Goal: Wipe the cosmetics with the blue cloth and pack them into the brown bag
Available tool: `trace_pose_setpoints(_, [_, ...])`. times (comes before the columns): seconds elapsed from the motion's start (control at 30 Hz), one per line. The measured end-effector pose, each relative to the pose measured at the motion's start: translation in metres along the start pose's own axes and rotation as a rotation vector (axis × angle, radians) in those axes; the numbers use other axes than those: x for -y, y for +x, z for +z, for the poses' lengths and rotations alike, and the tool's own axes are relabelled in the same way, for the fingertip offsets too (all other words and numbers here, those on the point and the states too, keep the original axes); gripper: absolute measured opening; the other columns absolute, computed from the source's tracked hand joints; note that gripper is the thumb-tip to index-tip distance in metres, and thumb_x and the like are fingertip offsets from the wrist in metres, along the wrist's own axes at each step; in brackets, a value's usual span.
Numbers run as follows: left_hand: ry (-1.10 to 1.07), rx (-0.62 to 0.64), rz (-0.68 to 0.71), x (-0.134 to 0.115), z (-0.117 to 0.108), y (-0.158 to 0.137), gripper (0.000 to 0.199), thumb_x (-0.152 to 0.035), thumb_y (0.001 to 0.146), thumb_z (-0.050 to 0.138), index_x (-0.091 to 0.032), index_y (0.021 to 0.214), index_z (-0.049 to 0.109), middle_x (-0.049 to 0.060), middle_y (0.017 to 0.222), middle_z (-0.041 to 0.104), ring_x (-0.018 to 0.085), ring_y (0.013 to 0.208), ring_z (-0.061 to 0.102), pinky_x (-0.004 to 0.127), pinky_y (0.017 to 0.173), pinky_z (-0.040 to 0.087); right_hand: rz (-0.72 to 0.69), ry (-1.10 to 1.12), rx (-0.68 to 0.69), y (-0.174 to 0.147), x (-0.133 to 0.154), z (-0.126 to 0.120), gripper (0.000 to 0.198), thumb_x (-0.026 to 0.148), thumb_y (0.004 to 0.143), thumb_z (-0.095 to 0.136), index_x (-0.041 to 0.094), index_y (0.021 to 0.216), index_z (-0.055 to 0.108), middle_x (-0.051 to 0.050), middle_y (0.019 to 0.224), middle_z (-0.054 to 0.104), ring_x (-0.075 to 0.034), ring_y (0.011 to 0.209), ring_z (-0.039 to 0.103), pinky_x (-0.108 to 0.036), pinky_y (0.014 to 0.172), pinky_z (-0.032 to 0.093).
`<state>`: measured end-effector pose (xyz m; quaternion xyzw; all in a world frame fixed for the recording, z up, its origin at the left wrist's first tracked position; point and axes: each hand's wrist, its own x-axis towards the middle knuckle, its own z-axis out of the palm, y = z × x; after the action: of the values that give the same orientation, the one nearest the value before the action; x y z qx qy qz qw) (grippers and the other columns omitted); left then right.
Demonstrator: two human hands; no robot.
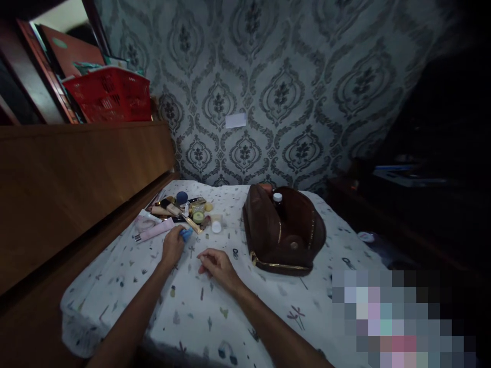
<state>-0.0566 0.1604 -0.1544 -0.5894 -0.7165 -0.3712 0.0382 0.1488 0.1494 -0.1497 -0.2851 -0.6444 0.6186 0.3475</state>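
My left hand (pixel 174 246) has its fingers closed on a small blue item (pixel 186 234), whose kind I cannot make out, at the near edge of a heap of cosmetics (pixel 172 207). A pale pink tube (pixel 156 230) and a slim gold-coloured tube (pixel 194 225) lie close to that hand. Over the cloth to its right, my right hand (pixel 218 266) hangs with fingers loosely bent and apart, holding nothing that shows. Beyond it stands a small jar with a white lid (pixel 216 226). A brown bag (pixel 264 240) gapes unzipped on the right, a white-capped bottle (pixel 277 198) inside.
A patterned white cloth (pixel 207 312) covers the table. Along the left runs a wooden cabinet (pixel 88 179) with a red basket (pixel 115 94) on top. The papered wall (pixel 249 92) closes off the back. Dark furniture and a blurred-out patch are at the right.
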Motion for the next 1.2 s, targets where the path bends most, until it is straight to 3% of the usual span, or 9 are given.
trace_pose_setpoints(0.3, [0.064,-0.004,-0.013,0.001,0.001,0.002,0.033,-0.009,0.079,0.037,-0.016,0.098,0.063,0.009,0.097,0.071,0.023,0.09,0.064,0.036,0.085,0.048,-0.018,-0.037,0.023,-0.006,0.005,-0.001,0.031,0.044,0.08,0.058,0.014,0.084,0.066,-0.001,0.06,0.064,-0.009,0.047,0.045,-0.02,0.048,0.035])
trace_pose_setpoints(0.53, [0.112,0.061,0.068,-0.012,-0.003,-0.005,0.027,-0.022,0.088,0.039,-0.019,0.099,0.063,0.006,0.097,0.069,0.022,0.091,0.064,0.034,0.085,0.048,-0.008,0.001,0.016,-0.006,0.004,-0.002,0.03,0.043,0.08,0.059,0.014,0.082,0.066,-0.001,0.06,0.064,-0.009,0.048,0.047,-0.019,0.048,0.037])
trace_pose_setpoints(0.63, [0.153,0.126,0.136,-0.026,-0.002,-0.001,0.028,-0.032,0.093,0.04,-0.019,0.099,0.064,0.006,0.096,0.068,0.023,0.091,0.063,0.034,0.084,0.049,-0.02,-0.02,-0.057,-0.004,0.001,-0.002,0.025,0.038,0.08,0.059,0.014,0.078,0.065,-0.001,0.057,0.063,-0.008,0.047,0.047,-0.018,0.047,0.035])
trace_pose_setpoints(0.73, [0.197,0.225,0.244,-0.048,0.002,0.014,0.032,-0.035,0.094,0.043,-0.022,0.116,0.062,0.007,0.108,0.065,0.022,0.098,0.063,0.031,0.083,0.049,-0.041,-0.026,-0.185,0.0,-0.003,-0.004,0.019,0.033,0.079,0.057,0.015,0.075,0.063,0.001,0.053,0.061,-0.009,0.045,0.048,-0.018,0.045,0.036])
trace_pose_setpoints(0.83, [0.257,0.358,0.374,-0.071,0.011,0.032,0.051,-0.024,0.085,0.056,-0.032,0.135,0.052,0.006,0.121,0.06,0.023,0.104,0.062,0.03,0.083,0.049,-0.035,-0.016,-0.307,0.005,-0.006,-0.009,0.012,0.028,0.077,0.052,0.017,0.079,0.059,0.003,0.053,0.06,-0.008,0.04,0.045,-0.019,0.043,0.036])
trace_pose_setpoints(0.9, [0.307,0.44,0.433,-0.083,0.017,0.04,0.062,-0.015,0.078,0.06,-0.035,0.136,0.053,0.006,0.12,0.06,0.025,0.103,0.064,0.032,0.081,0.049,-0.026,0.012,-0.376,0.007,-0.008,-0.012,0.011,0.025,0.075,0.05,0.018,0.083,0.055,0.005,0.054,0.059,-0.008,0.04,0.045,-0.018,0.042,0.037])
trace_pose_setpoints(1.07, [0.397,0.515,0.485,-0.095,0.019,0.039,0.054,-0.012,0.083,0.053,-0.028,0.134,0.056,0.012,0.12,0.061,0.029,0.103,0.065,0.038,0.082,0.051,-0.006,0.189,-0.498,0.011,-0.015,-0.015,0.027,0.028,0.073,0.056,0.021,0.098,0.049,0.006,0.067,0.058,-0.01,0.044,0.056,-0.019,0.038,0.039])
trace_pose_setpoints(1.2, [0.376,0.498,0.48,-0.095,0.009,0.023,0.053,-0.018,0.088,0.051,-0.026,0.14,0.049,0.012,0.134,0.057,0.029,0.12,0.059,0.038,0.092,0.05,0.031,0.331,-0.553,0.019,-0.022,-0.021,0.049,0.042,0.074,0.061,0.022,0.116,0.044,0.004,0.081,0.057,-0.011,0.05,0.061,-0.023,0.043,0.048])
